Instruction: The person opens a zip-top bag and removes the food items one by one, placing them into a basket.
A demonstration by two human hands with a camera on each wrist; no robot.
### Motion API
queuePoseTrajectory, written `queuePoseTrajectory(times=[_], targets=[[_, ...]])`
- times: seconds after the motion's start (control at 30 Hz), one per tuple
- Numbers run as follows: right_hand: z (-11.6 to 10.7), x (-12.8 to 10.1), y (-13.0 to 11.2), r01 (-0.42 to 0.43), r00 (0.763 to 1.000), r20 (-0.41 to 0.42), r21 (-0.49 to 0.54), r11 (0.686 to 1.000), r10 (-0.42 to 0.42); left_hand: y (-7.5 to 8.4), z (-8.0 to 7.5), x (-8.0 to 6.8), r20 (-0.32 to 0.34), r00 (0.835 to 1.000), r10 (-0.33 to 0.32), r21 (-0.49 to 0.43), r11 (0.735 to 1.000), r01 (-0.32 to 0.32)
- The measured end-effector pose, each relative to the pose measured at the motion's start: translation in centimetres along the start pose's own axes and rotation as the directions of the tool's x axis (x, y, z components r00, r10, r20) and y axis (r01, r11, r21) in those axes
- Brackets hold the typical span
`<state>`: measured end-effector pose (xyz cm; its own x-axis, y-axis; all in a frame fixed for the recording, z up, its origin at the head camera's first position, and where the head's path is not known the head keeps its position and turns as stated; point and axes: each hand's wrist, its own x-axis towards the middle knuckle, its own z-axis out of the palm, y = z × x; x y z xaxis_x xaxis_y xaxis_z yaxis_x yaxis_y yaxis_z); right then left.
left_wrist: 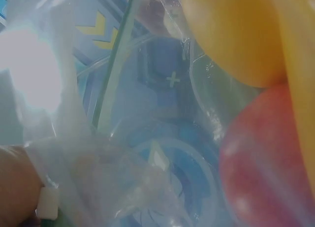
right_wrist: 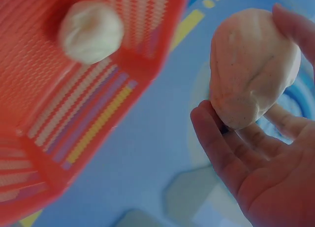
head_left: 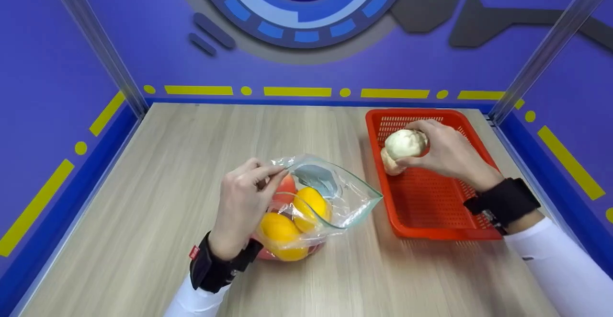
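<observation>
White bulb (head_left: 405, 144) gripped by right hand (head_left: 448, 153), right of frame; likely firm, best held round middle. Limp, slippery-looking bag (head_left: 348, 201), centre, pinched at rim by left hand (head_left: 243, 197).

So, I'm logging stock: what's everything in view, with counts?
table: one, light wood, centre
walls: three, purple-blue, around table
posts: two, grey, between walls
basket: one, red, table's right
pale items: two, whitish, one in basket, one in right hand
bag: one, transparent, left of basket
yellow fruits: at least two, yellow, in bag
red fruit: at least one, red, in bag
sleeves: two, white, lower left and right
wristbands: two, black, above sleeves
left hand: one, bare, pinching bag
right hand: one, bare, gripping pale item
</observation>
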<state>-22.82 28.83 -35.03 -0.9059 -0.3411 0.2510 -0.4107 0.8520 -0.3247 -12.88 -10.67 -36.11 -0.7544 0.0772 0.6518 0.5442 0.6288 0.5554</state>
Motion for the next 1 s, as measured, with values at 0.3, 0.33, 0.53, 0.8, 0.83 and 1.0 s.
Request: queuePoseTrajectory(times=[0.3,0.33,0.53,0.8,0.83,1.0], targets=[[0.8,2.4,5.7,-0.147,0.98,0.13,-0.058,0.987,0.154,0.2,0.1,0.1,0.007,1.0,-0.014,0.007,1.0,0.014],[0.9,2.7,6.1,-0.157,0.977,0.136,-0.064,0.986,0.165,0.1,0.1,0.1,0.006,1.0,-0.014,0.007,1.0,0.014],[1.9,4.0,8.3,-0.238,0.941,0.221,-0.106,0.965,0.257,0.2,0.1,0.0,0.004,1.0,-0.013,0.01,1.0,0.013],[3.6,5.1,10.0,-0.274,0.908,0.29,-0.133,0.953,0.301,0.2,0.0,0.1,0.007,1.0,-0.018,0.008,1.0,0.018],[3.8,5.2,10.2,-0.274,0.908,0.292,-0.132,0.952,0.302,0.2,0.0,0.1,0.006,1.0,-0.019,0.01,1.0,0.019],[4.6,5.2,10.7,-0.281,0.9,0.312,-0.117,0.952,0.304,0.2,-0.2,0.1,0.001,1.0,-0.027,0.014,1.0,0.026]])
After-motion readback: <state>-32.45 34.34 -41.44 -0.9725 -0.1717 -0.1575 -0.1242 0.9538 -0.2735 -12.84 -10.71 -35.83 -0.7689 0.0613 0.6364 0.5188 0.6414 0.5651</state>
